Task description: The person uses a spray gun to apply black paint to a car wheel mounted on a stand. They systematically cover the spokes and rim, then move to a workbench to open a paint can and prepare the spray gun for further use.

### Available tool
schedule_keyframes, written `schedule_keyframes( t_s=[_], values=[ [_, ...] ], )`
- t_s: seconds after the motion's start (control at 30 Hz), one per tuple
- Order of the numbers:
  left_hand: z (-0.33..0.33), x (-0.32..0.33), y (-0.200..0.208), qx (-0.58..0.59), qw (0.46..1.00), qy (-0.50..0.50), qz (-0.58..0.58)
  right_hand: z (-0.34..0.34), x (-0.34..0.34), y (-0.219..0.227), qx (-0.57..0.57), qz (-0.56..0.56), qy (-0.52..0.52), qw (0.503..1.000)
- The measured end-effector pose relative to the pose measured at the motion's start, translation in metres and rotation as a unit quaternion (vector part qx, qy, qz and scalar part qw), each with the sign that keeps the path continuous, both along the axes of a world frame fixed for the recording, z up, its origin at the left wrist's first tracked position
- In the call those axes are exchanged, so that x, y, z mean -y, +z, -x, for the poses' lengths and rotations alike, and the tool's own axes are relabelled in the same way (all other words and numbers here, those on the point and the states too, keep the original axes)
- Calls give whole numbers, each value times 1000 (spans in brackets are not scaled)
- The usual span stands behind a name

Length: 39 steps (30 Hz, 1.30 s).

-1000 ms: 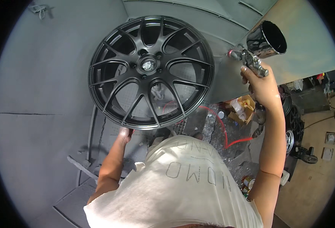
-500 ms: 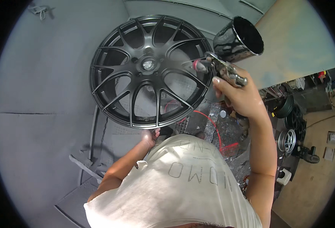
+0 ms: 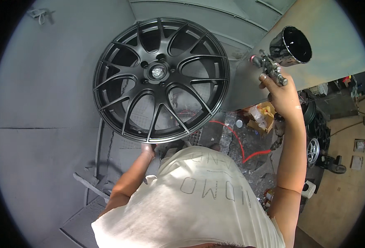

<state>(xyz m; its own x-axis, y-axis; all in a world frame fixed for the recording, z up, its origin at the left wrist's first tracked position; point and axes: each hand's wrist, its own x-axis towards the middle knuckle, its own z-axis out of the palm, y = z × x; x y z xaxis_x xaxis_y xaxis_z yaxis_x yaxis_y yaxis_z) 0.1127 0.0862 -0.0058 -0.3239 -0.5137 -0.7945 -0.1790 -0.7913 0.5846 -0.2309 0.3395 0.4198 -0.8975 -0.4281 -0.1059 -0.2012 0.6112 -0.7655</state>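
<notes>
A dark satin wheel rim (image 3: 161, 96) with split Y-shaped spokes and a silvery centre sits in front of me, face up. My right hand (image 3: 286, 97) is closed round a metal spray gun (image 3: 272, 69) with a black, paint-smeared cup (image 3: 282, 48) on it. The gun is apart from the wheel, off its right side, and its nozzle points left. At the near edge of the wheel is my left hand (image 3: 148, 149); the wheel hides its fingers, so its grip does not show.
A red hose (image 3: 237, 138) loops over the stained floor at my right. Beyond it stand an open cardboard box (image 3: 263, 118), a silver wheel (image 3: 313, 151) and several dark wheels. Grey walls (image 3: 46, 82) enclose the left and far sides; a tan panel (image 3: 331, 53) slants at the right.
The spray gun has moved right, away from the wheel's edge, in my right hand. The spokes have turned, and my left hand has shifted left, its fingers now out of sight.
</notes>
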Motion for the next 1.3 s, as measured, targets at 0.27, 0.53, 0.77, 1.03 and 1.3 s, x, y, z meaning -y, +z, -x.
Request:
schedule_keyframes(
  t_s=[0.27,0.53,0.77,1.03,1.3],
  values=[
    [-9,38,13,-12,994,101,43,-19,5,5,-8,24,15,1000],
    [-22,-4,-14,-12,995,89,-41,-67,13,7,173,62,126,975],
    [6,-75,26,-21,985,14,-168,-69,26,-12,88,105,140,981],
    [-4,-54,22,-1,992,27,-127,-40,-5,-16,24,52,30,998],
    [-26,-19,5,7,1000,19,-21,-15,-13,-20,-23,48,-2,999]
  ],
)
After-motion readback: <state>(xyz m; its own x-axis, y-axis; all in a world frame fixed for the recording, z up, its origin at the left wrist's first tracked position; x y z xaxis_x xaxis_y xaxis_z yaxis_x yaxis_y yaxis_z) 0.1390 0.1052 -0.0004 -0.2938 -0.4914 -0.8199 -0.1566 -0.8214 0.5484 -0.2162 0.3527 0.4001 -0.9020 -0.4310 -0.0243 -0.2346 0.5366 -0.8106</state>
